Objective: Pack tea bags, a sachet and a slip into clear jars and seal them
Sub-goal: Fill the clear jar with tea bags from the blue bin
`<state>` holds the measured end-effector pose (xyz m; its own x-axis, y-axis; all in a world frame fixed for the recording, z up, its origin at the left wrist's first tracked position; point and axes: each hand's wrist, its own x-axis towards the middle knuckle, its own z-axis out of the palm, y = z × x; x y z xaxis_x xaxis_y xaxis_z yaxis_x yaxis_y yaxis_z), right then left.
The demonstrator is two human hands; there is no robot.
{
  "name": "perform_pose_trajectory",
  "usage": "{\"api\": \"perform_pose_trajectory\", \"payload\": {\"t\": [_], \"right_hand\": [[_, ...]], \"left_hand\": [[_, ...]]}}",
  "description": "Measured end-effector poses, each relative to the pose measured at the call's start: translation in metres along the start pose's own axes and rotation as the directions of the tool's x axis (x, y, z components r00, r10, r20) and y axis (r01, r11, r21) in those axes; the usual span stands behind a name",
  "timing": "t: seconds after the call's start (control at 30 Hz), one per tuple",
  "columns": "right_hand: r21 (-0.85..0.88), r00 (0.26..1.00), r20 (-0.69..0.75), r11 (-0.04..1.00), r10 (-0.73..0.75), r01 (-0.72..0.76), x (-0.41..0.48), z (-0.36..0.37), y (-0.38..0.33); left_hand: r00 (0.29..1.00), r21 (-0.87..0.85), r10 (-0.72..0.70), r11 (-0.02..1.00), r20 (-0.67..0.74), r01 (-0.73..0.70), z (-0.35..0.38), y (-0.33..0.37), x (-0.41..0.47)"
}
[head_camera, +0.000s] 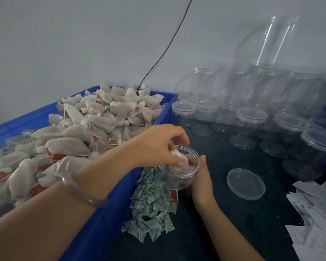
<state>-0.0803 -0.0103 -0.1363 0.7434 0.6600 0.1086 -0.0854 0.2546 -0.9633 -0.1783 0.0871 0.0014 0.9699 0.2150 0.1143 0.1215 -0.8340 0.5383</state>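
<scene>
Clear jar [179, 172] is filling (early stage): left hand [158, 146] is pinching tea bags [178, 157] in, right hand [201, 178] is clasping its side. Sachets [151, 204], slips [316, 213] and lid [246, 183] are waiting alongside.

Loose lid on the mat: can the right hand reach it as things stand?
Probably yes. The lid lies flat on the mat just beside the right hand, nothing between them. That hand holds the open jar, though, so it would have to let go first.

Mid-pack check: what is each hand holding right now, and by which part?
Left hand pinches a tea bag by its upper end, in the open mouth of the jar. Right hand holds the jar by its side wall, below the rim.
</scene>
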Motion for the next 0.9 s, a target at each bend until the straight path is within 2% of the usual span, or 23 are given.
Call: {"api": "perform_pose_trajectory", "payload": {"t": [0.1,0.2,0.23,0.3,0.33,0.4,0.47,0.6,0.7,0.77,0.83,0.9], "right_hand": [[0.027,1.0,-0.009,1.0,0.001,-0.001,0.001,0.0,-0.001],[0.05,0.999,-0.03,0.998,0.031,-0.029,0.001,0.003,-0.001],[0.056,0.998,-0.035,0.998,0.043,-0.041,0.001,0.003,0.0],[0.056,0.997,-0.036,0.997,0.062,-0.06,0.002,0.002,0.001],[0.053,0.997,-0.034,0.997,0.065,-0.063,0.002,0.002,0.001],[0.048,0.998,-0.028,0.998,0.05,-0.049,0.002,0.001,0.001],[0.041,0.999,-0.013,0.999,0.03,-0.029,0.002,0.002,0.001],[0.034,1.0,0.007,0.999,0.027,-0.027,0.002,0.0,0.003],[0.035,1.0,0.006,0.999,0.018,-0.018,0.002,0.0,0.003],[0.046,1.0,0.0,0.999,0.024,-0.024,0.001,0.0,0.003],[0.042,0.999,-0.005,0.999,0.031,-0.031,0.001,0.001,0.002],[0.036,0.999,-0.01,0.999,0.041,-0.041,0.001,0.001,0.001]], "left_hand": [[0.999,-0.127,0.038,0.991,0.028,-0.034,-0.001,0.0,0.0],[0.986,-0.091,0.042,0.994,-0.158,-0.057,-0.014,-0.009,0.003],[0.969,-0.051,-0.006,0.999,-0.249,-0.007,-0.021,-0.017,0.005],[0.915,0.066,-0.174,0.975,-0.365,0.211,-0.034,-0.044,0.007],[0.887,0.136,-0.285,0.926,-0.363,0.353,-0.039,-0.061,0.006],[0.833,0.255,-0.512,0.793,-0.211,0.553,-0.041,-0.092,-0.002],[0.794,0.348,-0.608,0.739,-0.027,0.577,-0.034,-0.105,-0.009],[0.808,0.328,-0.586,0.775,0.056,0.54,-0.027,-0.109,0.0],[0.79,0.423,-0.611,0.728,0.043,0.54,-0.02,-0.108,0.005],[0.808,0.427,-0.589,0.731,0.0,0.533,-0.019,-0.108,0.005],[0.849,0.348,-0.521,0.782,-0.087,0.517,-0.03,-0.104,0.002],[0.863,0.148,-0.404,0.875,-0.302,0.462,-0.048,-0.093,-0.004]]}}
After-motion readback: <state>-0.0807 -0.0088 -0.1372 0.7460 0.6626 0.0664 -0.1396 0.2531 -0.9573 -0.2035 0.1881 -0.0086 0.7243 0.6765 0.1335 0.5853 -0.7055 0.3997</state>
